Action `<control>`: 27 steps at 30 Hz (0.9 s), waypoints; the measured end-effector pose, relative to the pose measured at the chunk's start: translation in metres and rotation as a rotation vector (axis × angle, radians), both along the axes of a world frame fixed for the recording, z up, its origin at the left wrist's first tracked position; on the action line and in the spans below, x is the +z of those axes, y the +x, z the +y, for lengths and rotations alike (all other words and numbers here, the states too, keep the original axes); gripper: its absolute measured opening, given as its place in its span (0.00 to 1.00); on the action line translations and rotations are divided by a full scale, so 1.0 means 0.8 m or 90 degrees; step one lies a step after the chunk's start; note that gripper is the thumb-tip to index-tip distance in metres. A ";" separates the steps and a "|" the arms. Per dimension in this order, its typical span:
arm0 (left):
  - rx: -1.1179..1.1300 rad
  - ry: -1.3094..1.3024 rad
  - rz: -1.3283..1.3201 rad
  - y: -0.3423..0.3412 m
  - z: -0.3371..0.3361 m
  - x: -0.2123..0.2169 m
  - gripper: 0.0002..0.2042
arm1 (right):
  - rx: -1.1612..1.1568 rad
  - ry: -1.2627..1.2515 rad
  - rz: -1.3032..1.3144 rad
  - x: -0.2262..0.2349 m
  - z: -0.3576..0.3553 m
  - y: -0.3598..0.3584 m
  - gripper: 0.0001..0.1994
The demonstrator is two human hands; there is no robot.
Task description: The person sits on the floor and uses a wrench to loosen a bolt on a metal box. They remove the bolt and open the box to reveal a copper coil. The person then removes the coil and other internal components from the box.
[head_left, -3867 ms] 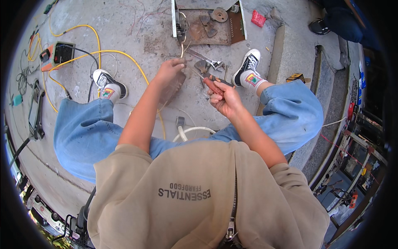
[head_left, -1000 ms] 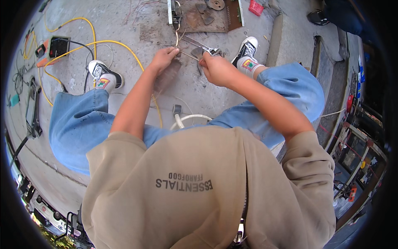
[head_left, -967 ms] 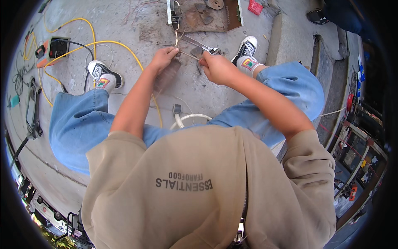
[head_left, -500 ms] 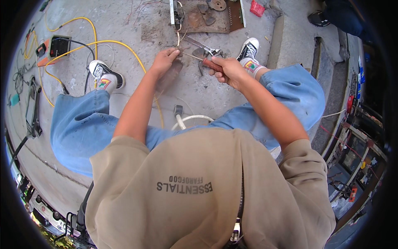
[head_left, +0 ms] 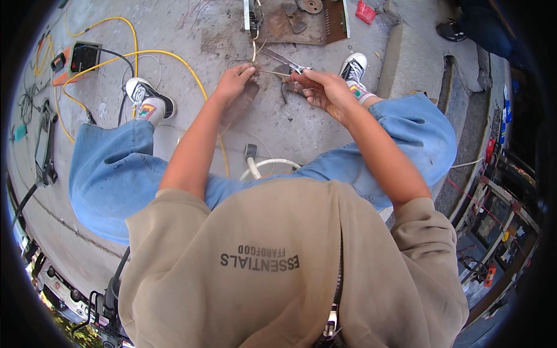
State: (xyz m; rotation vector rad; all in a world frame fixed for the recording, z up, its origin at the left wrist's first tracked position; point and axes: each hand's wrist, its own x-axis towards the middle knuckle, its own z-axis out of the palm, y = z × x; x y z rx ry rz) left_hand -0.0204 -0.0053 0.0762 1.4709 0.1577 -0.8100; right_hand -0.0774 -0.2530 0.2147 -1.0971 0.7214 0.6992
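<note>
Wire work with pliers, low over the concrete floor point(head_left: 174, 52), mid-step.

Left hand point(head_left: 233, 83) pinches a thin wire point(head_left: 268, 73) at its end; right hand point(head_left: 322, 91) is clenched round the handles of grey pliers point(head_left: 284, 60), whose nose points at the rusty metal box point(head_left: 301, 23). Wire spans between the 2 hands. Next move likely needs a steady pull and firm squeeze. Both forearms extended forward between the knees, wrists bent down.
</note>
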 end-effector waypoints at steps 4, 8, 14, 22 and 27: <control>0.006 0.019 -0.007 -0.001 0.000 0.007 0.15 | -0.029 0.250 0.149 -0.008 -0.004 -0.007 0.13; -0.035 0.048 -0.018 0.003 0.005 0.005 0.15 | 0.352 -0.260 -0.387 -0.019 0.002 -0.017 0.12; -0.044 0.016 0.002 0.004 0.006 0.007 0.16 | 0.384 -0.461 -0.442 -0.001 0.014 -0.021 0.10; 0.004 -0.028 -0.018 -0.007 0.002 0.017 0.13 | -0.025 0.306 0.198 -0.009 0.013 -0.008 0.10; -0.053 0.026 -0.023 -0.003 0.005 0.017 0.11 | 0.178 0.005 0.085 0.009 0.023 -0.005 0.08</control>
